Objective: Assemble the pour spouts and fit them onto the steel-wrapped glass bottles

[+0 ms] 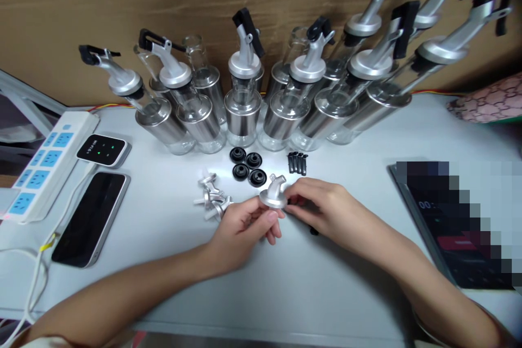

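Note:
My left hand (248, 228) pinches a silver pour spout (274, 193) by its round base, with the spout pointing up. Close against the spout's right side, the fingers of my right hand (316, 201) are pressed together; what they hold, if anything, is hidden. A small black piece (314, 231) shows below my right hand on the table. Left of my hands lie several loose silver spouts (212, 196) in a pile. Beyond them sit several black round stoppers (240, 172) and a row of small black levers (297, 163).
Several glass bottles with steel bands (243, 114) line the back, many topped with silver spouts and black levers. At left are a power strip (44, 163), a Wi-Fi device (104, 150), a phone (90, 219) and white cables. A dark tablet-like screen (432, 228) lies at right.

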The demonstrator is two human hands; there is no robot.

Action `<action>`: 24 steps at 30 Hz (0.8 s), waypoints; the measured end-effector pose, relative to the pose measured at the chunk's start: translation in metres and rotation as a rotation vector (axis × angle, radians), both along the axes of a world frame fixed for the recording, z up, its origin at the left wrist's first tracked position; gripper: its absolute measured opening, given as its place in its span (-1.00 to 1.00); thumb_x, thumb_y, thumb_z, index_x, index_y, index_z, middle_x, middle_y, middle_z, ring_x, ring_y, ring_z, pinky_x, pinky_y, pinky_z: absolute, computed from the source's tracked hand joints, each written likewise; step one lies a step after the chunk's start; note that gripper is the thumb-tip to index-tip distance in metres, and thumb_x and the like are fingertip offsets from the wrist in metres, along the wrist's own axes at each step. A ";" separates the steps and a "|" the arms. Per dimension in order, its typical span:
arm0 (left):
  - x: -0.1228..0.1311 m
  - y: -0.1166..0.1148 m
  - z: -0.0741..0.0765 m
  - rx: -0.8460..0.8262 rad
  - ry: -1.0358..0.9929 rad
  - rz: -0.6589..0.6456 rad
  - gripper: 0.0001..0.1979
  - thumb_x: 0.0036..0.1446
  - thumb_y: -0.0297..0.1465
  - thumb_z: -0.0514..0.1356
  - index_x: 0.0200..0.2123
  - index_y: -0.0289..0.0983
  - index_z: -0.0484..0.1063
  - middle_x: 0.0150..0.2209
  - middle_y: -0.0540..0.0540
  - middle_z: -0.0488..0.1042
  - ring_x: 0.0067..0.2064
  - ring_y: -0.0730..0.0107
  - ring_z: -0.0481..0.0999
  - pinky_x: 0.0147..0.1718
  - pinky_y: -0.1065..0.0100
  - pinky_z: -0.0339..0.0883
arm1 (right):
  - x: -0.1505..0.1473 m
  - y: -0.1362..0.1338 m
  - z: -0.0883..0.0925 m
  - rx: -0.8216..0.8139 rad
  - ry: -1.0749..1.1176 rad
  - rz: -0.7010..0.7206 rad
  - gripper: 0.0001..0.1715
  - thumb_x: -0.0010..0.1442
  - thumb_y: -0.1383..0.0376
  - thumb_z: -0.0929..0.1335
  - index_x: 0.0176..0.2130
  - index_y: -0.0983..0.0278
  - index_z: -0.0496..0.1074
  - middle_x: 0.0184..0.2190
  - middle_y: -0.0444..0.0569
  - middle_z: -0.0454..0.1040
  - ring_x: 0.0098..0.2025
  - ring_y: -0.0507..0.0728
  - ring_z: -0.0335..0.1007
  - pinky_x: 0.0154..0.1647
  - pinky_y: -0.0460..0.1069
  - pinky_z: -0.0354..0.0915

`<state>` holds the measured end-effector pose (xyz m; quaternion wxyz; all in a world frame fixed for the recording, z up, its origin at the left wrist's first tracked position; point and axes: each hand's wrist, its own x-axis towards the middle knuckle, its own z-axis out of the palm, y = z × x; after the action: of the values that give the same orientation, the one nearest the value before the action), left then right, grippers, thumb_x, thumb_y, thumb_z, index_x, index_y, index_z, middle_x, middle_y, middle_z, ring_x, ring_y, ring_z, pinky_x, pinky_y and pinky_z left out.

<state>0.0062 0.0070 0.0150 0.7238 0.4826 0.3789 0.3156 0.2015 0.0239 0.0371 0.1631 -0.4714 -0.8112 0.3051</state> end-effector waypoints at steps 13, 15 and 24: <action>-0.001 0.000 -0.003 0.037 0.008 -0.025 -0.80 0.18 -0.29 0.16 -0.38 -0.33 0.36 -0.50 0.00 0.41 -0.51 0.53 0.39 -0.47 0.45 0.29 | -0.008 -0.007 0.010 0.093 0.528 -0.513 -0.90 0.07 0.38 0.43 -0.34 0.18 0.51 -0.42 -0.17 0.58 -0.41 0.01 0.49 -0.36 -0.12 0.40; -0.002 0.000 -0.003 0.037 0.008 -0.032 -0.80 0.19 -0.29 0.16 -0.38 -0.32 0.36 -0.50 0.00 0.41 -0.50 0.53 0.40 -0.46 0.44 0.30 | -0.010 -0.007 0.012 0.077 0.573 -0.528 -0.87 0.04 0.41 0.44 -0.35 0.17 0.53 -0.42 -0.18 0.59 -0.41 0.01 0.50 -0.36 -0.13 0.43; -0.004 -0.001 -0.004 0.077 0.025 -0.064 -0.80 0.20 -0.29 0.16 -0.35 -0.33 0.37 -0.48 0.01 0.40 -0.48 0.53 0.40 -0.44 0.44 0.31 | -0.013 -0.009 0.011 0.072 0.591 -0.517 -0.85 0.03 0.42 0.44 -0.36 0.17 0.53 -0.45 -0.17 0.58 -0.42 0.02 0.51 -0.36 -0.11 0.46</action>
<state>0.0024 0.0061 0.0106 0.7096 0.5260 0.3598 0.3005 0.1889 0.0152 0.0484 0.4776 -0.5458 -0.5941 0.3479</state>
